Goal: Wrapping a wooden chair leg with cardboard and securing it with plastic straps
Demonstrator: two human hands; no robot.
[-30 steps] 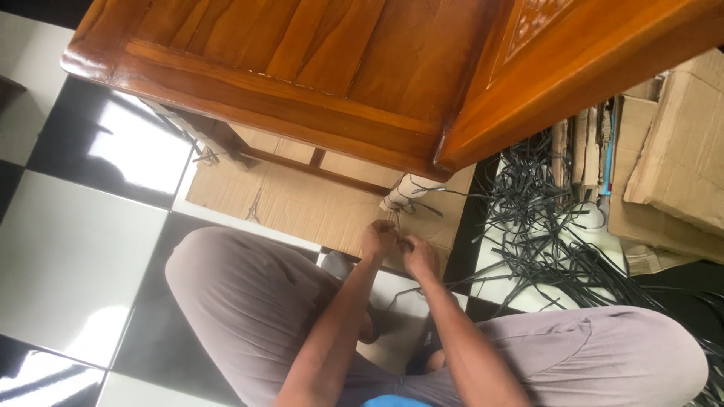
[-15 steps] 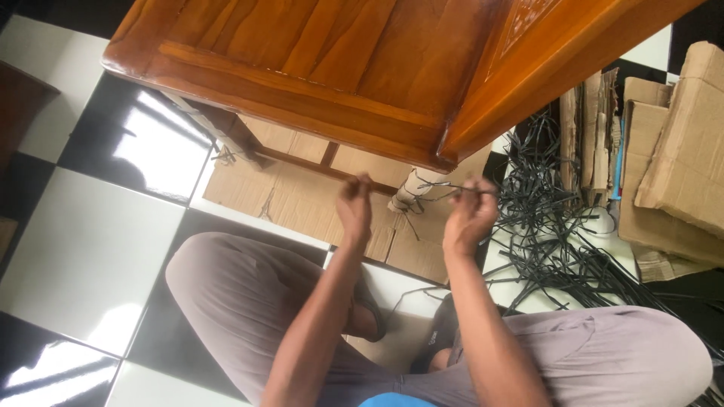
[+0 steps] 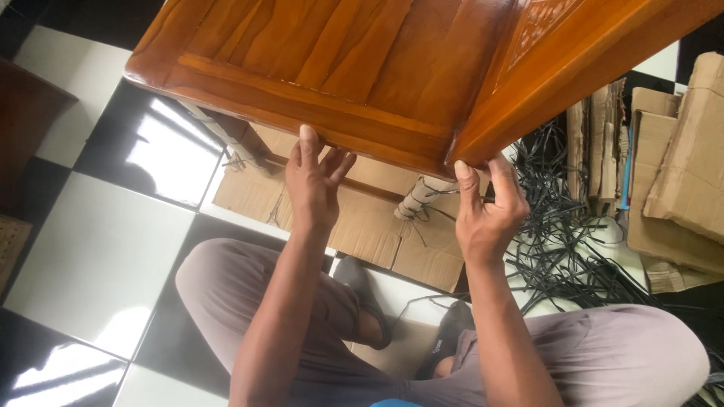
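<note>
A varnished brown wooden furniture piece [image 3: 377, 68] fills the top of the view, tilted over the floor. My left hand [image 3: 315, 181] presses its fingers against the lower edge of the wood, fingers spread. At the corner of the piece, my right hand [image 3: 486, 215] grips the edge with thumb on top and fingers curled under. Between the hands, a leg wrapped in pale paper [image 3: 419, 197] with thin black strips tied round it stands on flattened cardboard [image 3: 362, 226]. My legs in grey trousers [image 3: 241, 301] are folded below.
A tangle of loose black plastic strips [image 3: 566, 241] lies on the floor to the right. Folded cardboard boxes [image 3: 679, 173] are stacked at the right edge. The floor is glossy black and white tiles [image 3: 98, 249]. A dark sandal [image 3: 362, 294] is on my foot.
Both hands left the black strips at the wrapped leg, rose and spread apart, and now hold the lower edge of the wooden piece.
</note>
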